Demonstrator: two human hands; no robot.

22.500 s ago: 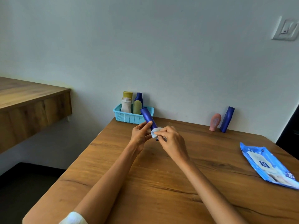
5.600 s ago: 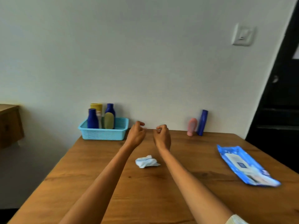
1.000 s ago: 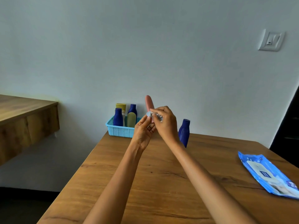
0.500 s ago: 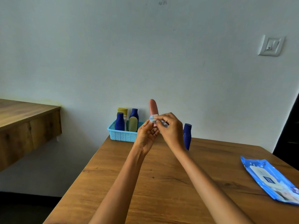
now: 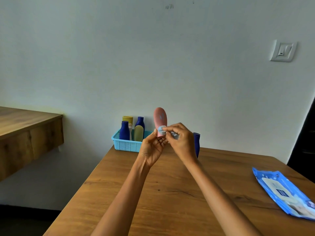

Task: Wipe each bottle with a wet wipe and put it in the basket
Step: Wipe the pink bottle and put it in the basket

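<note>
Pink rounded plastic bottle (image 5: pixel 160 120) is up in the air over the far part of our wooden table (image 5: pixel 170 193), held upright. Our left hand (image 5: pixel 152 149) has its fingers closed around the bottle's lower end, and our right hand (image 5: pixel 181 141) is pinching a crumpled pale blue wet wipe (image 5: pixel 162 128) against the bottle's side. Behind the hands, at the table's far edge by the wall, sits the light blue perforated plastic basket (image 5: pixel 126 144), holding two dark blue bottles (image 5: pixel 124 130), a pale yellow-green one (image 5: pixel 138 133) and a yellow-capped one (image 5: pixel 127 119), all standing up. Another dark blue bottle (image 5: pixel 197 142) stands on the table just behind our right hand, partly hidden. Well off to the right lies the flat blue wet wipe pack (image 5: pixel 286 193).
</note>
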